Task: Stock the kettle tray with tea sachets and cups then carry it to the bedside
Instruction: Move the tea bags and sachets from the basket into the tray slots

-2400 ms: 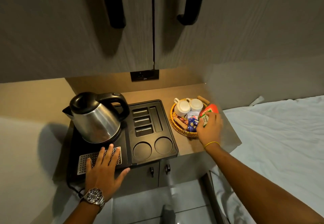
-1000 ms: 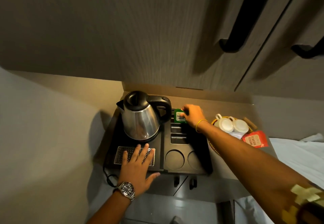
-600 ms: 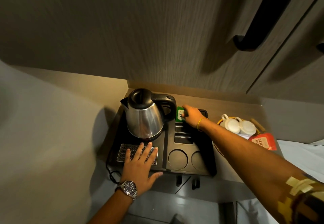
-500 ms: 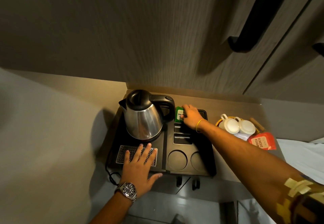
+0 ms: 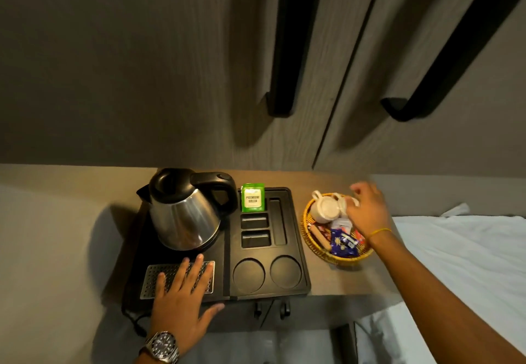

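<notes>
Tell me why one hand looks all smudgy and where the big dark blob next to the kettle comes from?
In the head view the right hand over the basket is blurred, probably because it is moving, while the left hand lying flat on the tray is sharp. The blob left of the kettle is its shadow, so the light seems to come from the right.

A green tea sachet [image 5: 252, 197] stood upright in the rearmost slot of the black kettle tray [image 5: 294, 288] beside the steel kettle [image 5: 185, 214]. The left hand [image 5: 182, 301] was pressed flat on the drip grille [image 5: 152, 278]; the right hand [image 5: 367, 210], blurred, was held over two white cups [image 5: 324, 208] in a wicker basket [image 5: 308, 238].
</notes>
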A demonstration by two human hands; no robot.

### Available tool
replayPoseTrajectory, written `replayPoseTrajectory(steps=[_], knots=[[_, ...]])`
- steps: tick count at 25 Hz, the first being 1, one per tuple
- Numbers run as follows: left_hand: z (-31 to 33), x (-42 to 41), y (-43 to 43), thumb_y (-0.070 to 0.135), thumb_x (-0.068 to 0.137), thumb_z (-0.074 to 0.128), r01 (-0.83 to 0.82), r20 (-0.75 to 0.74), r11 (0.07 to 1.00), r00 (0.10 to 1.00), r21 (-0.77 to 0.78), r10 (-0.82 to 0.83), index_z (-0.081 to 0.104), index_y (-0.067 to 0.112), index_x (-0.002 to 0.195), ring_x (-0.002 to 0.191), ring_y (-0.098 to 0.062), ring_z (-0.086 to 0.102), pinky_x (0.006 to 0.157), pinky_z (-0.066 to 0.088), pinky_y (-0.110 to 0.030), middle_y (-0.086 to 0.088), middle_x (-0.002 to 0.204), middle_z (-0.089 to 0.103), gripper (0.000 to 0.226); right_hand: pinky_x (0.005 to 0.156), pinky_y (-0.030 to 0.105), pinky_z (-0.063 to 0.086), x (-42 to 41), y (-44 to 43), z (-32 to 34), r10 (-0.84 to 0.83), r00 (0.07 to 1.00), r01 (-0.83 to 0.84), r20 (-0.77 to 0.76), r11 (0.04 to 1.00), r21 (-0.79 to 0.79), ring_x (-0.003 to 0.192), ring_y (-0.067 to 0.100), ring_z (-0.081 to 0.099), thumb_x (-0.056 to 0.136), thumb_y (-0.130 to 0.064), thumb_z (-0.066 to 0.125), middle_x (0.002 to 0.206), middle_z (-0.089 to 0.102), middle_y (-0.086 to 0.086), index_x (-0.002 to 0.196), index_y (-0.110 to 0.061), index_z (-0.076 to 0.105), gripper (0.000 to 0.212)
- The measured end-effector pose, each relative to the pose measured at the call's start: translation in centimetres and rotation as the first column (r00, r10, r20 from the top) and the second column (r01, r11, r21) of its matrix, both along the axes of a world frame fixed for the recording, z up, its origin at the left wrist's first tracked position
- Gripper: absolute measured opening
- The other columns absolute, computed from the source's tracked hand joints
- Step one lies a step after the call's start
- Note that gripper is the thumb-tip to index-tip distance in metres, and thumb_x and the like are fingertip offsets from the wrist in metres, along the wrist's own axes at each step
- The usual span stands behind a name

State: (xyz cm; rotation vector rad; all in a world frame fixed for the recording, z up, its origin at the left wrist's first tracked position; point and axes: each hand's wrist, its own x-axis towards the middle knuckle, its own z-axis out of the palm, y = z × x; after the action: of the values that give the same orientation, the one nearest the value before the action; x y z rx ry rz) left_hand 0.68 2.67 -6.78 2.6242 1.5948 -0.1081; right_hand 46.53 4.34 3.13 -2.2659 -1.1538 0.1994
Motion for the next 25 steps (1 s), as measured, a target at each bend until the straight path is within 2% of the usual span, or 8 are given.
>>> replayPoseTrajectory(steps=[3, 6, 8, 11, 16, 18, 21, 25], knots=[[-0.1, 0.2, 0.3, 0.087, 0.079, 0.038, 0.0, -0.005, 1.0, 1.0, 0.026, 0.0, 0.044, 0.032, 0.152, 0.145, -0.025, 0.037, 0.102, 0.041, -0.069, 0.0, 0.161, 0.041, 0.092, 0.093, 0.053, 0.054, 3.8, -4.4, -0.8, -0.331, 0.943, 0.327, -0.023, 0.938, -0.114, 0.109, 0.054, 0.064, 0.086, -0.019, 0.074, 0.117, 0.066, 0.034, 0.111, 0.003, 0.07, 0.034], [-0.2, 0.4, 0.5, 0.088, 0.079, 0.033, 0.005, -0.006, 0.999, 1.0, 0.043, -0.005, 0.044, 0.031, 0.151, 0.143, -0.026, 0.038, 0.099, 0.042, -0.071, -0.001, 0.16, 0.043, 0.093, 0.09, 0.046, 0.055, 4.2, -4.9, -2.4, -0.366, 0.919, 0.322, -0.144, 0.911, -0.257, 0.109, 0.048, 0.068, 0.086, -0.023, 0.075, 0.119, 0.072, 0.03, 0.112, 0.0, 0.072, 0.035], [-0.2, 0.4, 0.5, 0.087, 0.079, 0.035, 0.004, -0.011, 0.999, 1.0, 0.034, -0.003, 0.044, 0.031, 0.151, 0.142, -0.028, 0.046, 0.1, 0.041, -0.071, -0.001, 0.16, 0.042, 0.092, 0.083, 0.039, 0.053, 3.4, -4.2, -3.0, -0.368, 0.902, 0.322, -0.226, 0.922, -0.215, 0.097, 0.041, 0.069, 0.09, -0.022, 0.074, 0.118, 0.076, 0.024, 0.113, -0.004, 0.073, 0.03], [-0.2, 0.4, 0.3, 0.086, 0.078, 0.04, 0.006, -0.005, 0.999, 1.0, 0.04, -0.005, 0.043, 0.031, 0.152, 0.141, -0.028, 0.049, 0.103, 0.04, -0.07, 0.0, 0.161, 0.04, 0.092, 0.075, 0.036, 0.051, 2.1, -3.5, -3.2, -0.365, 0.891, 0.344, -0.271, 0.931, -0.124, 0.081, 0.028, 0.061, 0.096, -0.024, 0.071, 0.109, 0.079, 0.02, 0.095, -0.017, 0.071, 0.007], [0.0, 0.4, 0.0, 0.084, 0.079, 0.044, 0.003, 0.019, 0.999, 1.0, 0.042, -0.004, 0.041, 0.031, 0.154, 0.143, -0.029, 0.047, 0.107, 0.037, -0.067, 0.0, 0.164, 0.037, 0.092, 0.086, 0.049, 0.06, 2.2, -5.2, -0.6, -0.399, 0.899, 0.403, -0.178, 0.915, -0.017, 0.095, 0.044, 0.072, 0.09, -0.023, 0.073, 0.103, 0.081, 0.022, 0.102, -0.011, 0.081, 0.019], [0.1, 0.5, 0.1, 0.084, 0.079, 0.044, -0.003, 0.016, 0.999, 1.0, 0.037, 0.002, 0.044, 0.03, 0.153, 0.143, -0.03, 0.048, 0.106, 0.038, -0.067, -0.001, 0.163, 0.039, 0.091, 0.083, 0.046, 0.061, 1.3, -5.2, 1.3, -0.305, 0.935, 0.324, -0.181, 0.942, 0.086, 0.088, 0.035, 0.074, 0.085, -0.019, 0.073, 0.097, 0.081, 0.015, 0.105, -0.014, 0.08, 0.021], [0.3, 0.4, 0.0, 0.084, 0.078, 0.045, -0.01, 0.022, 0.999, 1.0, 0.032, 0.009, 0.044, 0.031, 0.153, 0.144, -0.03, 0.047, 0.106, 0.039, -0.067, -0.001, 0.163, 0.038, 0.091, 0.077, 0.033, 0.061, -2.5, -1.7, 3.8, 0.013, 0.983, 0.015, -0.185, 0.989, 0.15, 0.083, 0.014, 0.073, 0.084, -0.015, 0.073, 0.091, 0.078, -0.002, 0.103, -0.023, 0.079, 0.022], [0.4, 0.2, -0.1, 0.084, 0.079, 0.045, -0.02, 0.019, 1.0, 1.0, 0.007, 0.02, 0.04, 0.033, 0.154, 0.146, -0.029, 0.044, 0.108, 0.038, -0.067, 0.0, 0.164, 0.036, 0.091, 0.093, 0.037, 0.057, -9.9, 5.4, 3.8, 0.407, 0.907, -0.408, -0.113, 0.913, 0.015, 0.104, 0.02, 0.071, 0.086, -0.019, 0.077, 0.113, 0.079, 0.004, 0.117, -0.019, 0.08, 0.031]])
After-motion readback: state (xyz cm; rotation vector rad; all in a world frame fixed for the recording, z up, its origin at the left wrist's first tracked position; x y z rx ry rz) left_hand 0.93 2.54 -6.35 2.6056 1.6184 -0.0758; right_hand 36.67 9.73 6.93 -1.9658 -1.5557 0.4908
